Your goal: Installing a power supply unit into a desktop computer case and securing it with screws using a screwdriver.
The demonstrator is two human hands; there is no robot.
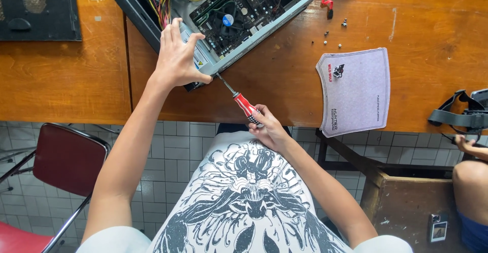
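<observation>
While the left hand (175, 60) presses spread fingers on the open computer case (213, 24) at the surface's (66, 80) edge, the right hand (267, 128) closes fully round the screwdriver's (239, 99) red handle; stiff, light, probably best gripped there.

left hand (175, 54) steadying computer case (223, 14) — right hand (269, 128) gripping screwdriver (241, 100)
</observation>
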